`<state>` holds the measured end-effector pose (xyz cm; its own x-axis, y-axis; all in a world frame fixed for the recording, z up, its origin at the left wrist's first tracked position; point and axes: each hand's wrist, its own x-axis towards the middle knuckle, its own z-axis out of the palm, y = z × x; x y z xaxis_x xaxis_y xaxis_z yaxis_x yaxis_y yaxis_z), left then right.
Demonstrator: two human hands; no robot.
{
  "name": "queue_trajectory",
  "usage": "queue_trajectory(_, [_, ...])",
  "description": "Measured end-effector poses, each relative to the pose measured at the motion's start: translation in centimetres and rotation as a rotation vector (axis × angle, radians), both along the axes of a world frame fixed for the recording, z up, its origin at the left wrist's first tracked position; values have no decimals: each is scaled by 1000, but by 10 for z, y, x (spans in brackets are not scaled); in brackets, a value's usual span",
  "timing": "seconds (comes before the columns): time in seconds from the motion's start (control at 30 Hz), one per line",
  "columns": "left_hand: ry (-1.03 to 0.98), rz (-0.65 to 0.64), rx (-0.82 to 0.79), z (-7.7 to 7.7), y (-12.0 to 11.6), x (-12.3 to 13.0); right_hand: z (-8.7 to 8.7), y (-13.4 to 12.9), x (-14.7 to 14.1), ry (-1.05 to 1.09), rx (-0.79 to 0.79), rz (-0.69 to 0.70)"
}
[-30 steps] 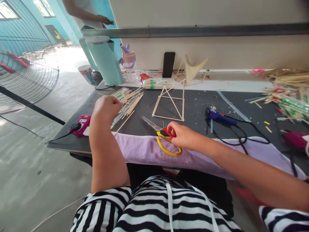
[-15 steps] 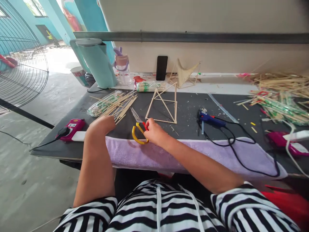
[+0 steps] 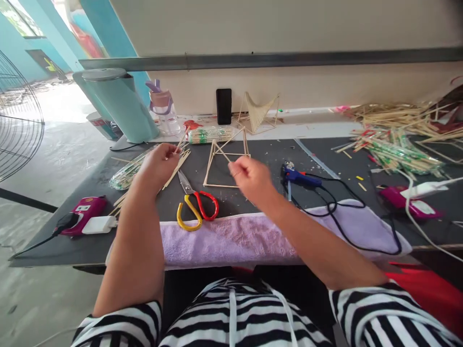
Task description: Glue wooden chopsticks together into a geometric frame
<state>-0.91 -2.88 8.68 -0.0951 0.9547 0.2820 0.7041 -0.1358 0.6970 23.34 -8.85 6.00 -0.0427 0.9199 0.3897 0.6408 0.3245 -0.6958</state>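
Observation:
My left hand (image 3: 161, 161) is closed in a pinch on a thin wooden stick (image 3: 182, 140), above a pile of loose sticks (image 3: 177, 169). A frame of glued-looking wooden sticks (image 3: 221, 185) stands on the dark table. The closed fingers of my right hand (image 3: 253, 177) are on this frame, at the lower end of its slanting stick, and cover its front right corner. Scissors (image 3: 197, 196) with one yellow and one red handle lie between my forearms, blades pointing away, touched by neither hand.
A lilac towel (image 3: 224, 241) lies along the table's front edge. To the right are a blue glue gun (image 3: 303, 178) with its black cord, a glue stick (image 3: 314, 158) and packed skewers (image 3: 405, 154). Behind stand a phone (image 3: 224, 106), a finished-looking stick model (image 3: 257, 113), a bottle (image 3: 164, 113) and a jug (image 3: 117, 103).
My right hand has let go of the scissors and moved right to the stick frame. My left hand has risen from the stick pile with a stick. The view has shifted right.

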Motion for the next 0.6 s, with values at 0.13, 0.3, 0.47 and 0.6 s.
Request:
queue_trajectory(0.13, [-132, -49, -19, -14, 4, 24, 14, 51, 36, 17, 178, -46])
queue_trajectory(0.3, [-71, -21, -37, -19, -6, 25, 17, 82, 37, -205, 62, 130])
queue_trajectory(0.47, [19, -81, -182, -26, -31, 18, 11, 62, 39, -11, -121, 140])
queue_trajectory(0.6, [170, -376, -293, -40, -56, 32, 12, 54, 55, 138, -182, 93])
